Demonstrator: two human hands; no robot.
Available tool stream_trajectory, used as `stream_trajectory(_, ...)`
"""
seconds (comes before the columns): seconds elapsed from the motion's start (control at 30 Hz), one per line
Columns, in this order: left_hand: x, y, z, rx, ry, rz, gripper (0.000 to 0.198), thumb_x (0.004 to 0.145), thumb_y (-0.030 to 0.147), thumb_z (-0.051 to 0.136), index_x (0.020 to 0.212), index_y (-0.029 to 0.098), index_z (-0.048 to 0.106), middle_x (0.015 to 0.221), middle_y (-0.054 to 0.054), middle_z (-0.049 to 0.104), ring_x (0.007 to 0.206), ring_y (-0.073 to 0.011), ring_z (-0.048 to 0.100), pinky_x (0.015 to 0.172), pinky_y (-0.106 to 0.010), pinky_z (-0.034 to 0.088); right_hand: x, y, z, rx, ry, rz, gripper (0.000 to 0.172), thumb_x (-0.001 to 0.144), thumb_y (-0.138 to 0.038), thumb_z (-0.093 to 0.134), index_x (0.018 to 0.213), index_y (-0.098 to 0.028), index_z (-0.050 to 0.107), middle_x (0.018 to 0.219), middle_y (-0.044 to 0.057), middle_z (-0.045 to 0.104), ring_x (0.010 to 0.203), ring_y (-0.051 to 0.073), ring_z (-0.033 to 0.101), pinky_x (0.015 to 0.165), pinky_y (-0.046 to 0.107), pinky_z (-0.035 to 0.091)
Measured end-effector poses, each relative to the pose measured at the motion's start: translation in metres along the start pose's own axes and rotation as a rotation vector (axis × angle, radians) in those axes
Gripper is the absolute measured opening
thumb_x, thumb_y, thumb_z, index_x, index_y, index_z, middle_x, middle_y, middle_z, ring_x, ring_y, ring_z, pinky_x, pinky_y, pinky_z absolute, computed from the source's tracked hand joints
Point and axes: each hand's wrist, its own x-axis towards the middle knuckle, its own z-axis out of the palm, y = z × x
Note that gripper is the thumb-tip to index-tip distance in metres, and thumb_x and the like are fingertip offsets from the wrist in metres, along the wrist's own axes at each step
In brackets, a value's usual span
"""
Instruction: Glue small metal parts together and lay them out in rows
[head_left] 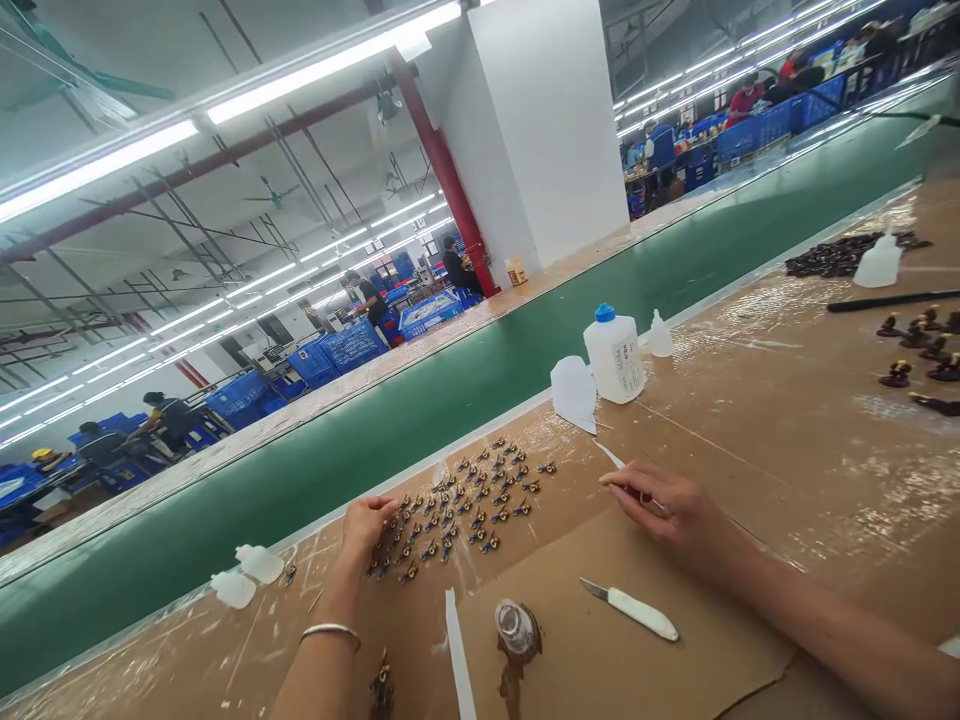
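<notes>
My left hand reaches to the left edge of a spread of small dark blue and yellow figures. Its thumb and fingers are pinched together; what sits between them, if anything, is too small to make out. In my right hand I hold a slim white brush-like stick, its dark tip pointing at a white paper piece. Below that hand a white-handled knife lies on a cardboard sheet. A small clear cup stands in a brown stain to its left.
A large blue-capped bottle and a small dropper bottle stand beyond my right hand. Two white bottles are at left. A green conveyor belt runs along the far edge. Dark parts lie far right.
</notes>
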Motion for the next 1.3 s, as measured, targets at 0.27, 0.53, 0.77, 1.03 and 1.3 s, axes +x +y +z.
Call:
stream_trajectory(0.27,-0.071,-0.014,-0.061,0.229,-0.135,0.125,0.024,0.073,0.039,0.065,0.072,0.015,0.069,0.065,0.001,0.065,0.066,-0.0158,0.06,0.067,-0.029,0.045,0.0,0.0,0.0,0.025,0.008,0.023,0.019,0.09,-0.032,0.047,0.091,-0.022,0.064,0.085,0.004,0.067,0.073,0.014,0.062,0.055,0.022,0.046)
stream_trajectory(0.53,-0.163,-0.052,-0.085,0.373,-0.117,0.207,0.02,0.07,0.036,0.058,0.068,0.022,0.073,0.072,-0.004,0.071,0.071,-0.0199,0.061,0.069,-0.031,0.043,0.0,-0.001,-0.001,0.021,0.06,0.037,0.024,0.084,-0.041,0.052,0.085,-0.023,0.068,0.084,0.005,0.07,0.063,0.013,0.06,0.044,0.023,0.04)
stream_trajectory(0.77,-0.177,-0.055,-0.072,0.511,-0.176,0.315,0.019,0.078,0.025,0.055,0.077,0.024,0.073,0.079,-0.003,0.071,0.079,-0.019,0.06,0.073,-0.03,0.042,0.0,0.001,0.0,0.01,0.066,0.056,0.023,0.082,-0.039,0.053,0.082,-0.022,0.068,0.081,0.003,0.071,0.059,0.012,0.058,0.045,0.023,0.039)
stream_trajectory(1.03,-0.174,-0.046,-0.057,0.717,-0.191,0.346,0.022,0.082,0.028,0.053,0.077,0.024,0.074,0.079,-0.004,0.069,0.086,-0.023,0.059,0.075,-0.034,0.038,-0.001,-0.001,0.0,0.065,0.044,0.085,0.021,0.084,-0.035,0.053,0.084,-0.02,0.068,0.083,0.005,0.07,0.065,0.013,0.06,0.053,0.024,0.043)
stream_trajectory(1.3,-0.141,-0.089,-0.054,0.87,-0.297,0.441,0.026,0.078,0.041,0.05,0.075,0.034,0.074,0.081,-0.002,0.073,0.086,-0.0234,0.065,0.07,-0.032,0.044,0.001,-0.009,-0.005,0.014,0.002,0.063,0.021,0.092,-0.03,0.047,0.091,-0.018,0.064,0.082,0.004,0.067,0.072,0.013,0.062,0.067,0.026,0.05)
